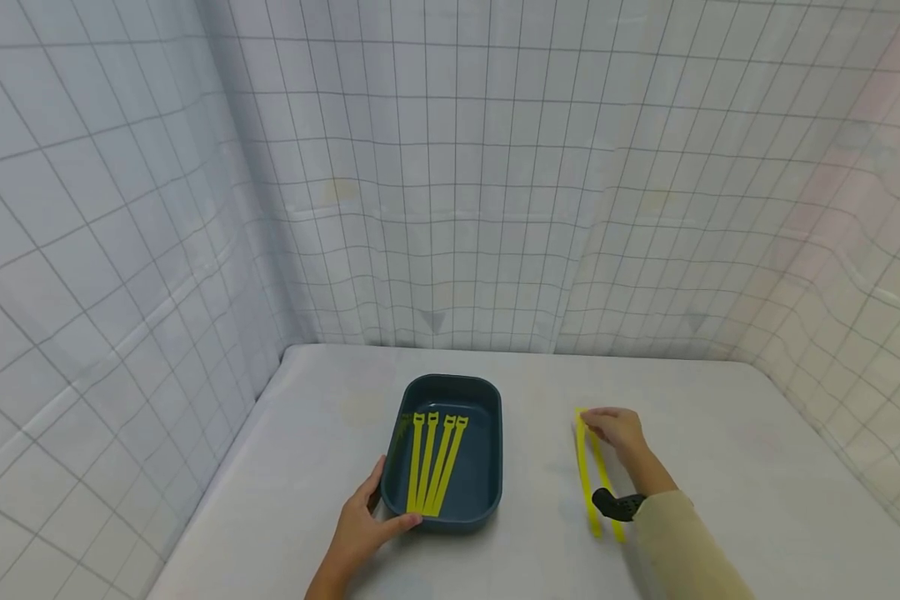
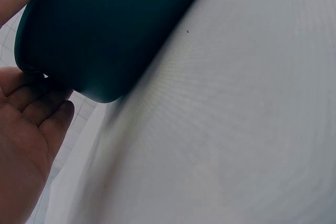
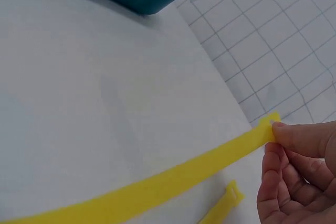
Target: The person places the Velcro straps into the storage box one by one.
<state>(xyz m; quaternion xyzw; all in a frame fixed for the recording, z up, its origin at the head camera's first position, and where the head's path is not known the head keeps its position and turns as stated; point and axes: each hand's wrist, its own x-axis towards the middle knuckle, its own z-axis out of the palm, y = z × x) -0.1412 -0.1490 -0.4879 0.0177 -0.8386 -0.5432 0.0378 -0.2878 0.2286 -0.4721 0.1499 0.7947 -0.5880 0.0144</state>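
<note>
Right of the dark bin (image 1: 465, 525), the right grip (image 1: 619, 430) pinches a yellow strap (image 3: 157, 186) beside another strap (image 3: 223, 206), while the left grip (image 1: 360, 529) clasps the bin's near-left corner.

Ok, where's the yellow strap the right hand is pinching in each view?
Head: the strap is low, right of centre, the left of two, its top in the right hand.
Left wrist: not in it.
Right wrist: from the lower left edge up to the fingers at right.
Shared landmark: the bin, seen in all three.
</note>
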